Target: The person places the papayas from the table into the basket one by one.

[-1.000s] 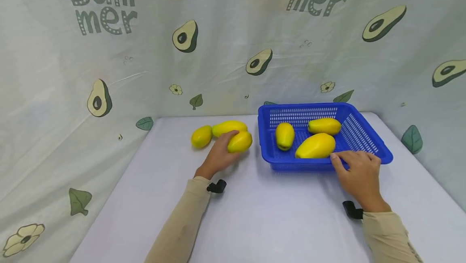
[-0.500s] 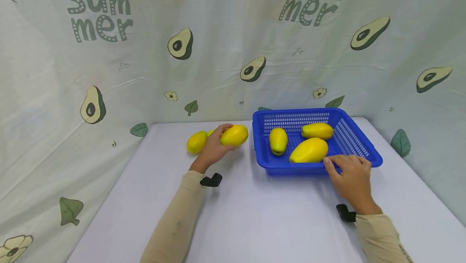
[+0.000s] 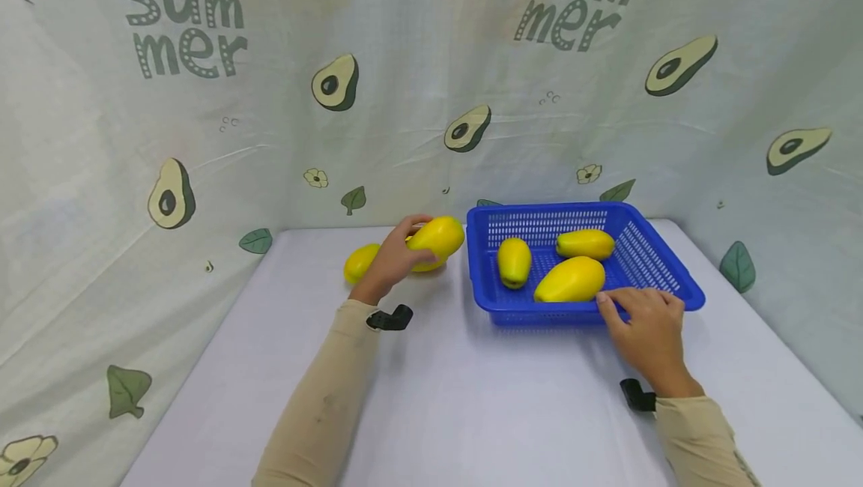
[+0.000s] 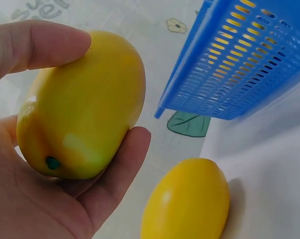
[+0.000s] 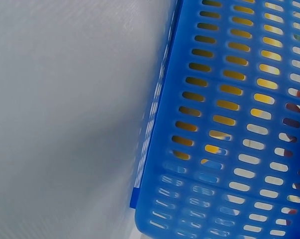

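Note:
In the head view my left hand (image 3: 394,258) grips a yellow mango (image 3: 441,235) above the table, left of the blue basket (image 3: 539,307). The left wrist view shows thumb and fingers around this mango (image 4: 97,94), a small dark green stem spot at its end. Below it lies another yellow fruit (image 3: 428,267), partly covered by the held mango. A further yellow fruit (image 3: 359,262) lies behind my left wrist, partly hidden. My right hand (image 3: 650,333) holds the basket's front rim, its fingers curled over it; the right wrist view shows only the slotted basket wall (image 5: 224,119).
Inside the basket lie three yellow fruits: an upright-looking one (image 3: 515,262) at left, a long one (image 3: 585,244) at the back, a large one (image 3: 571,279) in front. A white cloth covers the table (image 3: 506,412). A curtain (image 3: 404,37) with avocado prints hangs behind.
My left hand has lifted the mango up from the table, uncovering the fruit behind it. My right hand stays at the basket rim. The head view has shifted slightly.

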`<state>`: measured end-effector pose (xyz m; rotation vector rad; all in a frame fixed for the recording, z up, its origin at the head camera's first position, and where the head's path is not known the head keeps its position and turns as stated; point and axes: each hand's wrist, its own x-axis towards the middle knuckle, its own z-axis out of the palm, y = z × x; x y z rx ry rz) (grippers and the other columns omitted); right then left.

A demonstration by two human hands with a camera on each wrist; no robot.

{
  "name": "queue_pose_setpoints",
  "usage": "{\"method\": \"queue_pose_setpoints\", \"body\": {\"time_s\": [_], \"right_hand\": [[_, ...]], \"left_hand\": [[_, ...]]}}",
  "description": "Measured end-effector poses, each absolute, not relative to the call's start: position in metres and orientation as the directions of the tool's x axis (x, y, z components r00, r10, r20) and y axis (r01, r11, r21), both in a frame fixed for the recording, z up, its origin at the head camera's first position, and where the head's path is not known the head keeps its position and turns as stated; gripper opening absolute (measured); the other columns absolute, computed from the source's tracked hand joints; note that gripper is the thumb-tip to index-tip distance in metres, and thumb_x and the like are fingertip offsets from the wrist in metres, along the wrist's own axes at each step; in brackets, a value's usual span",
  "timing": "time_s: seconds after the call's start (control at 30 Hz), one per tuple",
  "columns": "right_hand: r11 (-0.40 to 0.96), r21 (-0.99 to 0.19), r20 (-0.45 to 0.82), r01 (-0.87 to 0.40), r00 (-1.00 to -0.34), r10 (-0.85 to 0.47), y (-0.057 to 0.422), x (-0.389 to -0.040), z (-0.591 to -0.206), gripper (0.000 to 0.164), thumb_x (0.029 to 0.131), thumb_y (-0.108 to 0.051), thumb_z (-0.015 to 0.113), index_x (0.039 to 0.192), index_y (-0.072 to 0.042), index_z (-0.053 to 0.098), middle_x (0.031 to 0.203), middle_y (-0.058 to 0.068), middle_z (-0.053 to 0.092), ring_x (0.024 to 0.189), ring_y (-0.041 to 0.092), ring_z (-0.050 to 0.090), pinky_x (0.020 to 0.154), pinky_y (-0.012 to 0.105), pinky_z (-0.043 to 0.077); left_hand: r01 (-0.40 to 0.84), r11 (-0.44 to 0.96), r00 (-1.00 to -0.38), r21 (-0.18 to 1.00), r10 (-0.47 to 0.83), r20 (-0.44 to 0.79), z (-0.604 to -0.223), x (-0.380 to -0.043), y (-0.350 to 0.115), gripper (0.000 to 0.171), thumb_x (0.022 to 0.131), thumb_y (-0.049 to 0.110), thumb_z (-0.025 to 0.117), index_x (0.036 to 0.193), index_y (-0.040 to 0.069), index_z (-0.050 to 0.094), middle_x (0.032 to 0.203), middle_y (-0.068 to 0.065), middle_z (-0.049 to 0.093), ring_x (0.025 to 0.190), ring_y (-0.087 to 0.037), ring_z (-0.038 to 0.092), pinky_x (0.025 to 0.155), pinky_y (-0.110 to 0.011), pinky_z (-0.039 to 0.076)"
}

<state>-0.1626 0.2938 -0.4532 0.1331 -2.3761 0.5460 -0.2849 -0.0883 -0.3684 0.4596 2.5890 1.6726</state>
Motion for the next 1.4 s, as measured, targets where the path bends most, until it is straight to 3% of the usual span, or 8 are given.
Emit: {"method": "queue_pose_setpoints", "body": {"time_s": [0.6,1.23,1.4], "right_hand": [[0.899,-0.381,0.613,-0.215,-0.787,0.071,0.291,-0.162,-0.450,0.033,0.099,-0.027,0.060,0.103,0.002,0.073,0.101,0.024,0.070,0.102,0.044,0.054,0.098,0.065,0.024],[0.898,-0.378,0.618,-0.224,-0.784,0.064,0.291,-0.165,-0.450,0.031,0.099,-0.027,0.060,0.102,0.002,0.073,0.101,0.023,0.070,0.101,0.043,0.054,0.098,0.066,0.024],[0.899,-0.379,0.614,-0.219,-0.787,0.067,0.291,-0.165,-0.449,0.032,0.100,-0.027,0.059,0.102,0.002,0.073,0.101,0.024,0.070,0.101,0.044,0.054,0.097,0.066,0.024]], "left_hand": [[0.239,0.512,-0.946,0.825,0.315,0.078,-0.329,-0.306,-0.064,0.068,0.085,0.035,0.075,0.145,0.028,0.044,0.134,-0.009,0.051,0.109,-0.028,0.055,0.096,-0.044,0.047],[0.266,0.283,-0.926,0.921,0.340,0.163,-0.294,-0.320,-0.023,0.063,0.084,0.018,0.072,0.138,0.020,0.040,0.127,-0.010,0.051,0.105,-0.027,0.058,0.092,-0.040,0.052],[0.263,0.273,-0.928,0.925,0.333,0.165,-0.289,-0.321,-0.015,0.069,0.085,0.017,0.074,0.145,0.022,0.038,0.127,-0.010,0.051,0.106,-0.027,0.058,0.094,-0.040,0.050]]}}
